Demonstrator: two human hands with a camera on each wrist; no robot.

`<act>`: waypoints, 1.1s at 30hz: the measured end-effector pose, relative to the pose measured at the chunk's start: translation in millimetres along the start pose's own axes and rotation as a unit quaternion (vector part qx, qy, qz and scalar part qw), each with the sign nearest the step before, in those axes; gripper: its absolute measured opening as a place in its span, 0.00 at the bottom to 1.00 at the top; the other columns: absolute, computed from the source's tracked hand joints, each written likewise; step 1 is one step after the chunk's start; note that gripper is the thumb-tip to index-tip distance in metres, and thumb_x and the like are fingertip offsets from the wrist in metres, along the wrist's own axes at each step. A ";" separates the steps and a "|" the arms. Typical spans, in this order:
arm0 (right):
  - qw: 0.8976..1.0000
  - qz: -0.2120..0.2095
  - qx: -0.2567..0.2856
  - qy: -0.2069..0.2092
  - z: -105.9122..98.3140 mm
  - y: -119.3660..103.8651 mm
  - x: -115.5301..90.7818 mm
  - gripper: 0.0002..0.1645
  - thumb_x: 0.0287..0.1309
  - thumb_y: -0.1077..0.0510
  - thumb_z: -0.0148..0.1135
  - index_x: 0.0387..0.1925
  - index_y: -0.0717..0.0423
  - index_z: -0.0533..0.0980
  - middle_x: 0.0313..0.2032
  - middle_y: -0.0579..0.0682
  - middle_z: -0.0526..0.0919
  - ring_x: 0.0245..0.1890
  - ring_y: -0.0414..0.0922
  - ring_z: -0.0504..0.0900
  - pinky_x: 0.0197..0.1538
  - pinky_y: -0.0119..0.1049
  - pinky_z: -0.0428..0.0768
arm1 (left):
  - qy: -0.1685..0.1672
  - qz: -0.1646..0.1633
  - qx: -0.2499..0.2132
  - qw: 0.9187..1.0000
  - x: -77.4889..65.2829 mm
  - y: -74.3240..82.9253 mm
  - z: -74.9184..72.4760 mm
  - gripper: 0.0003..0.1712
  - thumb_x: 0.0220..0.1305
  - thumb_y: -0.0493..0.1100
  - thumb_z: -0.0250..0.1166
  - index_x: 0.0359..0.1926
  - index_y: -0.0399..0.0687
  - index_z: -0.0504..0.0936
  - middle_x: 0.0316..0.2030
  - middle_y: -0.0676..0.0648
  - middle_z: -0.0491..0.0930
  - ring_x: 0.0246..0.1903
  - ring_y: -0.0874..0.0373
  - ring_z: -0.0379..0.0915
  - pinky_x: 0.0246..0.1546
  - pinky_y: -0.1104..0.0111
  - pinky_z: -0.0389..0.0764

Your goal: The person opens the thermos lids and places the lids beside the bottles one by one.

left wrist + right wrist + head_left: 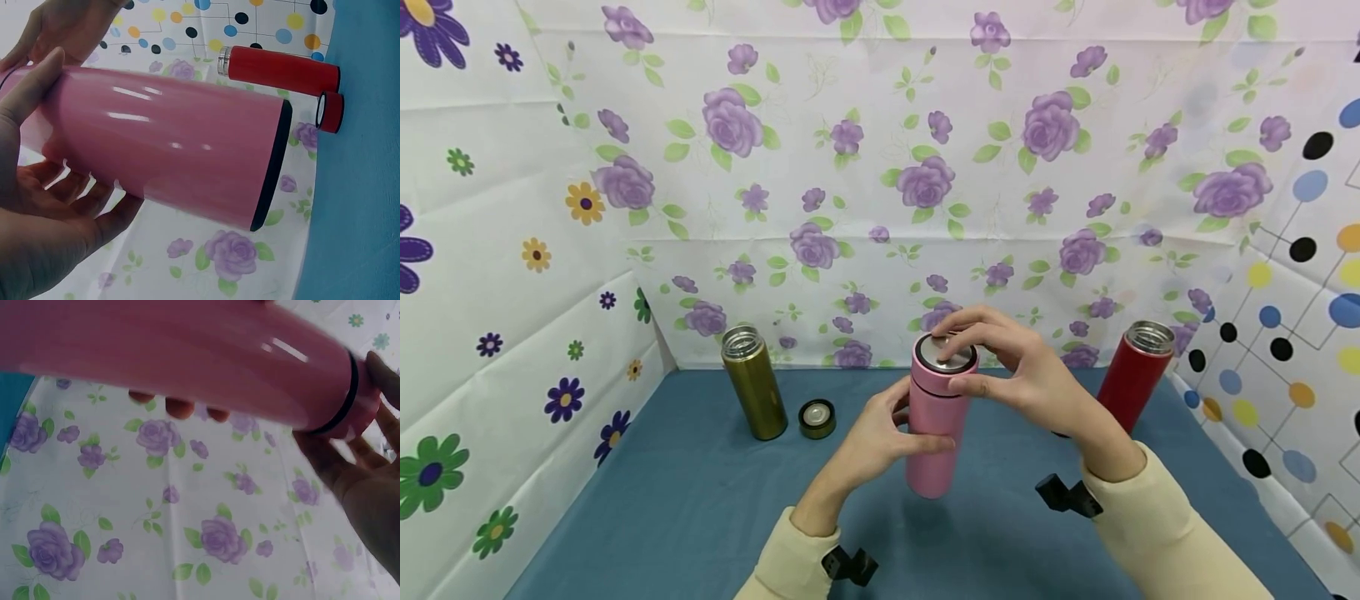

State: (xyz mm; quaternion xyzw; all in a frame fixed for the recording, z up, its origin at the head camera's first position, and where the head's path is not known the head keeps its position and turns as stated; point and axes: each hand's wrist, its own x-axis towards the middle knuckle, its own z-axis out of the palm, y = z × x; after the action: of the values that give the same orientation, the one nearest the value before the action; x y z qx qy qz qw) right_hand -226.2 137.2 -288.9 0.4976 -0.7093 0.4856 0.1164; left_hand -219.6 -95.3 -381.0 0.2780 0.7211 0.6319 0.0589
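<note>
A pink thermos flask (934, 450) is held upright above the table, its lid in place with a steel top and a dark ring below the lid. My left hand (883, 433) grips its body from the left, thumb across the front and fingers around the far side, as the left wrist view shows too. With thumb and fingers my right hand (1037, 375) pinches the pink lid (362, 409) around its rim. The flask's black base (273, 165) shows free of the table in the left wrist view.
An uncapped gold flask (756, 392) stands at the back left, its lid (817, 418) upturned beside it. At the back right is an uncapped red flask (1135, 379); its red lid (331, 112) lies next to it. Patterned sheets wall the blue table (685, 500).
</note>
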 end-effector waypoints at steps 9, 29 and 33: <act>0.999 -0.001 0.040 -0.017 -2.9 0.8 0.1 0.17 0.64 0.69 0.70 0.53 0.54 0.81 0.65 0.56 0.75 0.67 0.55 0.72 0.65 0.41 0.77 | -0.004 0.013 -0.008 1.000 -0.4 0.4 0.9 0.40 0.61 0.54 0.77 0.72 0.67 0.71 0.64 0.52 0.76 0.58 0.52 0.78 0.57 0.54 0.80; 0.988 -0.016 -0.126 0.085 22.8 -9.6 2.1 0.23 0.53 0.71 0.77 0.50 0.53 0.83 0.58 0.52 0.80 0.59 0.45 0.79 0.63 0.35 0.77 | 0.056 0.024 0.022 0.998 -1.4 -0.6 3.4 0.38 0.62 0.50 0.77 0.71 0.61 0.72 0.61 0.53 0.78 0.55 0.53 0.79 0.55 0.53 0.82; 0.994 -0.015 -0.092 0.060 15.5 -7.2 1.4 0.22 0.56 0.71 0.75 0.51 0.52 0.83 0.59 0.52 0.80 0.62 0.47 0.77 0.64 0.36 0.77 | 0.042 0.020 0.017 0.999 -0.5 0.5 2.4 0.39 0.62 0.49 0.77 0.71 0.62 0.72 0.62 0.53 0.78 0.56 0.53 0.79 0.56 0.53 0.81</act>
State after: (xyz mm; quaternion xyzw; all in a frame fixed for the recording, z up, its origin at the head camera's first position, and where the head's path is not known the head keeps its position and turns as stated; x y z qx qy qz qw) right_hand -216.0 123.7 -291.6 0.4650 -0.7351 0.4458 0.2114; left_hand -217.9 -93.4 -381.1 0.2670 0.7277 0.6317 0.0113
